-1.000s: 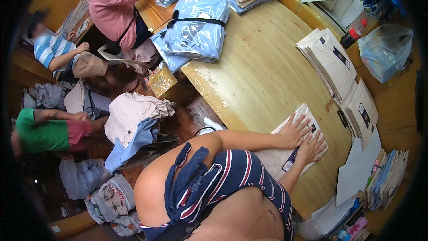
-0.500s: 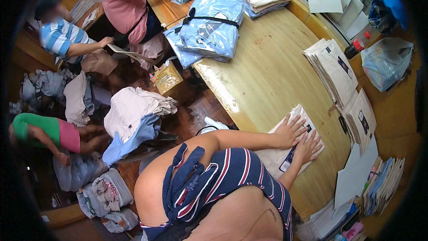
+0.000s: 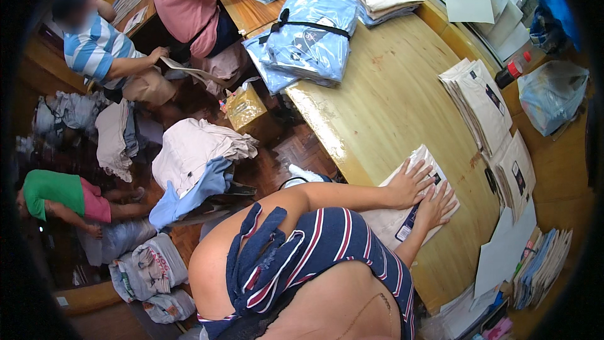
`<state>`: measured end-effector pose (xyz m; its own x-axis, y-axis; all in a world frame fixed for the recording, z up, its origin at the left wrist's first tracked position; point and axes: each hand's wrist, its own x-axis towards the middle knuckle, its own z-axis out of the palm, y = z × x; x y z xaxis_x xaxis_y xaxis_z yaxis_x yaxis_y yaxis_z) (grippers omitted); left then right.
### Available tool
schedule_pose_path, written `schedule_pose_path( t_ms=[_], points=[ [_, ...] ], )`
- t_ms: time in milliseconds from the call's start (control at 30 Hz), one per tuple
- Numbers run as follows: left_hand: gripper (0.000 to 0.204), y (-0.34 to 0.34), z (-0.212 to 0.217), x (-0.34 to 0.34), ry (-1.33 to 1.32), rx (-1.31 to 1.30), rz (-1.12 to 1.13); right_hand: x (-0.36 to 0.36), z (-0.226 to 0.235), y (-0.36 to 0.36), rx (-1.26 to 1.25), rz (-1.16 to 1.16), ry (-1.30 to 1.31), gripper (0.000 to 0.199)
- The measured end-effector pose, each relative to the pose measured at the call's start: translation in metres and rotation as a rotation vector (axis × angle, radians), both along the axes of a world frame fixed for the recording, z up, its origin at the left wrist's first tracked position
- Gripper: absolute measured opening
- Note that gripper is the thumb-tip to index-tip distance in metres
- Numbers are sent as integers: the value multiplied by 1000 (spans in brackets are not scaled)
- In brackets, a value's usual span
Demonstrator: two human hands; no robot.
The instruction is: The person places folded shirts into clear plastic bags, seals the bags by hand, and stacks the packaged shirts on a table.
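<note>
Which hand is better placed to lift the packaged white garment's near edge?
Probably the right hand: it lies flat nearer the near edge of the packaged white garment. The left hand presses farther up, toward its far end.

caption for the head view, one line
Both hands, left hand and right hand, pressed flat on a bagged pale garment on the wooden table.

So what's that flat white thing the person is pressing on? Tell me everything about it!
It is a flat white packet, seemingly a folded light garment in a clear wrapper, with a small dark label near one end. It lies flat and slanted on the wooden table, close to its near edge. The left hand and the right hand both rest on top, fingers spread, side by side. Nothing else touches it; similar white packets lie apart, farther along the table.
</note>
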<state>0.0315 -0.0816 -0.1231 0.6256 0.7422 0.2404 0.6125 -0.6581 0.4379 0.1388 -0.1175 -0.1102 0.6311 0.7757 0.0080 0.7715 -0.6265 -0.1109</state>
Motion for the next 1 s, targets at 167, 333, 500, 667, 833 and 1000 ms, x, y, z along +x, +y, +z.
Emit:
schedule_pose_path(
  t_ms=[167, 333, 500, 667, 833, 1000],
  points=[
    [53, 0, -1, -9, -14, 13, 26, -11, 5, 4, -26, 20, 7, 47],
    [54, 3, -3, -19, -50, 8, 52, -19, 7, 10, -26, 64, 5, 47],
    [54, 6, -2, -31, -65, 9, 99, -30, 8, 18, -33, 111, 12, 46],
    [55, 7, 3, -43, -57, -23, 150, -39, 11, 26, -37, 169, 2, 45],
    [55, 10, 5, -58, -51, -8, 220, -52, 10, 38, -34, 245, 0, 45],
    [54, 13, 8, -80, -39, 0, 337, -76, 18, 51, -50, 341, -10, 45]
  ],
)
